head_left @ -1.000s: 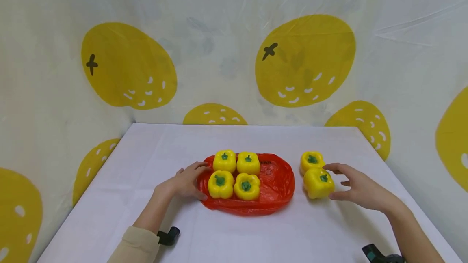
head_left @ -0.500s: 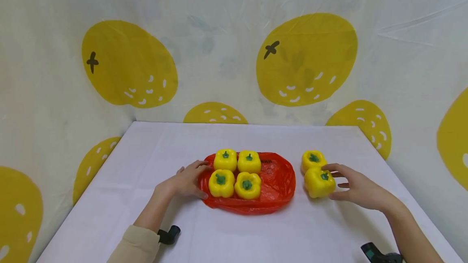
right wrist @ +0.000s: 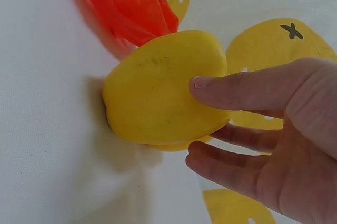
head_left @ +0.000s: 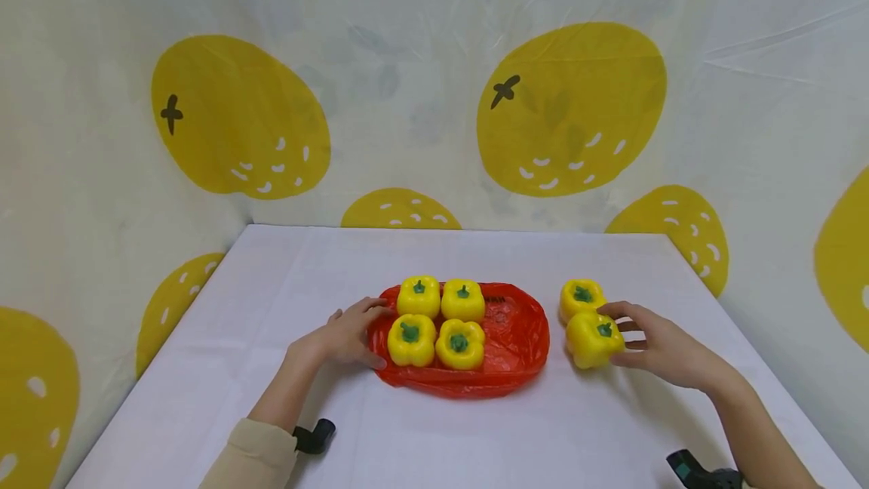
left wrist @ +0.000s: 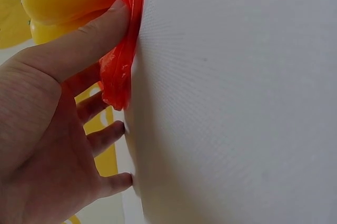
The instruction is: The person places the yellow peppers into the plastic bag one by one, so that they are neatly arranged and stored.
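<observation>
A red plastic bag (head_left: 502, 334) lies spread on the white table, with several yellow bell peppers (head_left: 411, 340) in two rows on its left part. My left hand (head_left: 349, 333) rests at the bag's left end, fingers spread and thumb on its edge; the left wrist view shows the thumb (left wrist: 100, 32) against the red plastic. Right of the bag, my right hand (head_left: 668, 349) holds a tilted yellow bell pepper (head_left: 592, 342) by its right side. In the right wrist view, the thumb lies on this pepper (right wrist: 158, 87), while the other fingers reach partly hidden behind it.
One more yellow bell pepper (head_left: 581, 299) stands just behind the held one. A white cloth covers the table (head_left: 434, 444). Behind the table hangs a pale curtain (head_left: 407, 96) with large yellow fruit prints.
My right thumb and fingers have closed in on the front pepper at the right. The left hand, bag and other peppers keep their places; the head view has shifted slightly.
</observation>
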Action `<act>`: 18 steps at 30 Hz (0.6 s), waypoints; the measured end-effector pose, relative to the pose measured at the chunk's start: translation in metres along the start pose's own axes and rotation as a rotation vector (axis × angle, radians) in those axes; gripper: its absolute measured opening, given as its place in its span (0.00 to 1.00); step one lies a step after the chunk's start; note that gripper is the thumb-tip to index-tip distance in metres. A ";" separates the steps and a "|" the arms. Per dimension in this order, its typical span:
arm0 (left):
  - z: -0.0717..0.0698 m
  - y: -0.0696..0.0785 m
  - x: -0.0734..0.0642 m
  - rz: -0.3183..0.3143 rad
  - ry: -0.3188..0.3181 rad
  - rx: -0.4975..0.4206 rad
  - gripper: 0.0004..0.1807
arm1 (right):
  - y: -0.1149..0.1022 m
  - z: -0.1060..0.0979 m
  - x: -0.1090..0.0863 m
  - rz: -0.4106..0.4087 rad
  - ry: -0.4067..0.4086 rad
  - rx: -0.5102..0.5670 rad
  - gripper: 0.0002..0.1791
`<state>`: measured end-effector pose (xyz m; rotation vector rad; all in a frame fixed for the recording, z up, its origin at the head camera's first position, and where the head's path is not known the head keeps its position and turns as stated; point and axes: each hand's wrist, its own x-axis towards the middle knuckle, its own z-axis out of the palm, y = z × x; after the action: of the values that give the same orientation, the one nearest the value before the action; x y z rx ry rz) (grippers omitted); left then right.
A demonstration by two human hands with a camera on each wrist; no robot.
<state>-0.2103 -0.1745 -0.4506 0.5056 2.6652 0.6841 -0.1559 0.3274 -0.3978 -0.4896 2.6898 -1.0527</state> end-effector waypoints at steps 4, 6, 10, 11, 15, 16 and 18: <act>0.000 -0.001 0.001 0.009 -0.001 0.002 0.45 | 0.001 0.001 0.000 0.000 0.016 0.000 0.34; 0.000 -0.001 0.000 0.013 -0.001 -0.001 0.45 | 0.001 0.001 0.000 0.005 0.025 -0.005 0.34; 0.000 -0.001 0.000 0.021 -0.006 0.001 0.45 | 0.000 0.001 -0.001 0.033 0.025 -0.015 0.35; 0.000 -0.002 0.001 0.022 -0.006 0.002 0.45 | 0.000 0.000 0.000 0.042 0.023 -0.019 0.36; 0.000 -0.003 0.001 0.029 -0.004 0.008 0.45 | -0.001 -0.001 -0.001 0.062 0.011 -0.020 0.36; 0.000 -0.003 0.000 0.030 -0.004 0.009 0.45 | -0.002 -0.001 -0.002 0.060 0.010 -0.020 0.36; -0.001 -0.002 0.000 0.031 -0.005 0.005 0.45 | -0.004 -0.003 -0.003 0.046 0.010 -0.027 0.37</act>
<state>-0.2113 -0.1765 -0.4512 0.5500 2.6605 0.6847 -0.1529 0.3281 -0.3927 -0.4256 2.7135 -1.0105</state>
